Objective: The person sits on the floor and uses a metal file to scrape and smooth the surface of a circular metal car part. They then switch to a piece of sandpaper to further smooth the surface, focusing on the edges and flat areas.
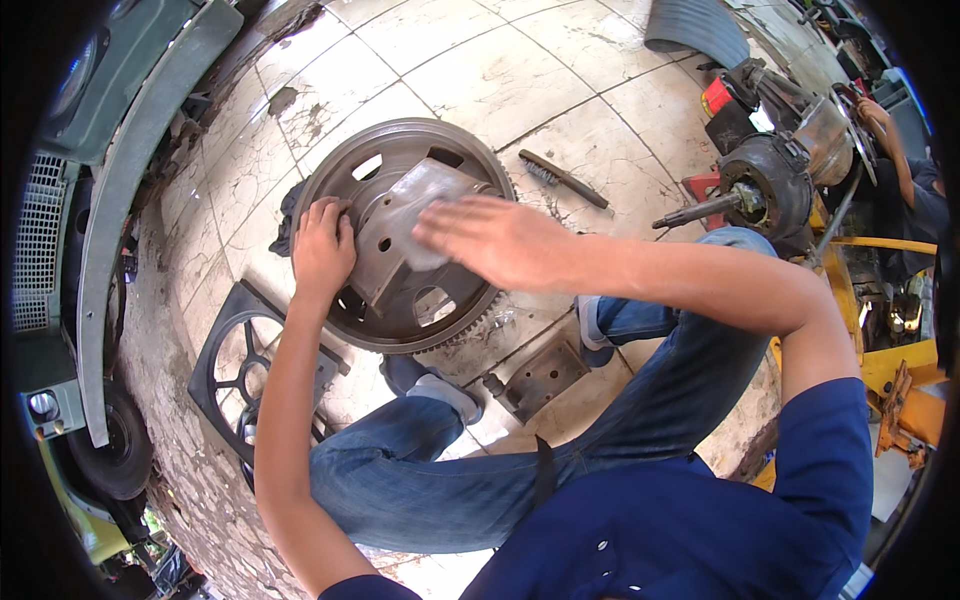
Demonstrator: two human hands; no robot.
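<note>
A flat metal plate [375,265] with round holes lies across a dark toothed flywheel [330,175] on the floor. My left hand [323,248] is at the plate's left side, its fingers bent against the edge. Over the plate's middle, my right hand [490,240] presses a thin grey sheet [425,257] to the surface. Motion blurs that hand and the sheet, so I cannot tell whether the sheet is cloth or abrasive paper. Right of the flywheel rests a wire brush [565,180] with a dark handle. Another metal plate [548,380] with holes sits between my feet.
A black spoked frame [222,375] lies left of my knees. A vehicle front with a grey bumper [110,200] borders the left side. At right stand a dirty hub with a shaft [765,190] and yellow metalwork [905,365]. Another person's hand [877,118] works there.
</note>
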